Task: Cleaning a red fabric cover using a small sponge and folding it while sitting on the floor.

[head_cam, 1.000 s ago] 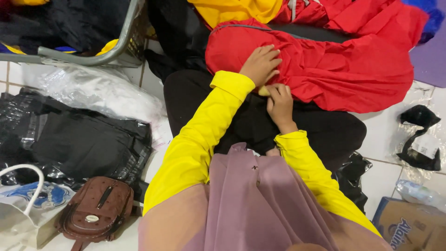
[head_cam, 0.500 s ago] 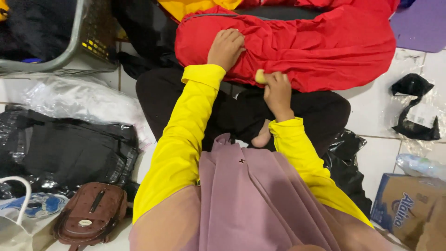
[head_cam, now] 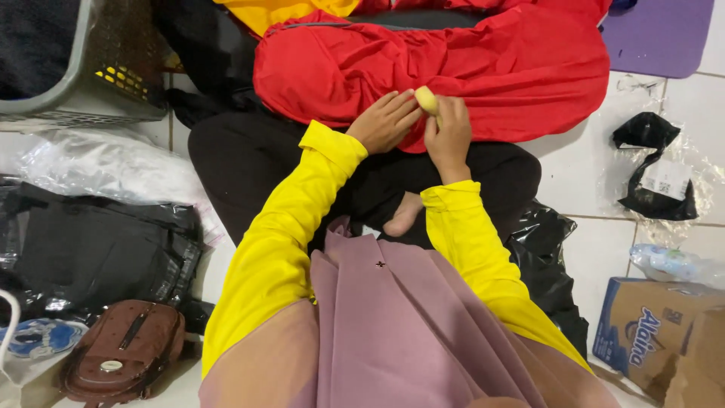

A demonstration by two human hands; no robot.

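- nearest the camera hangs a mauve cloth (head_cam: 393, 332) over the person's chest, with yellow sleeves (head_cam: 279, 249) running forward from both sides.
- low on the left, a brown pouch (head_cam: 121, 359) lies on the white tiled floor (head_cam: 581, 174), just beside black garments in clear plastic (head_cam: 91, 242).
- low on the right stands a cardboard box (head_cam: 649, 332), with a crumpled clear bottle (head_cam: 668, 264) just past it.
- in the middle, the person's black-clad lap (head_cam: 257, 159) spreads across the floor, and a bare foot (head_cam: 404, 215) peeks out between the sleeves.
- the right hand (head_cam: 449, 136) is closed around a small pale yellow piece (head_cam: 427, 98), pinched at the fingertips so that its rounded end shows above them.
- the left hand (head_cam: 385, 121) lies with fingers stretched flat on the red garment (head_cam: 468, 68), its fingertips just beside the yellow piece; it grips nothing.
- the yellow piece sits right over the near edge of the red garment, between the two hands.
- the red garment is spread on the floor beyond the lap, with a grey zip line along its upper left edge.
- farther off: a grey plastic basket (head_cam: 83, 106) at upper left, a yellow cloth (head_cam: 302, 9) at the top, a purple mat (head_cam: 657, 34) at upper right, and a black item in a clear bag (head_cam: 653, 170) at right.
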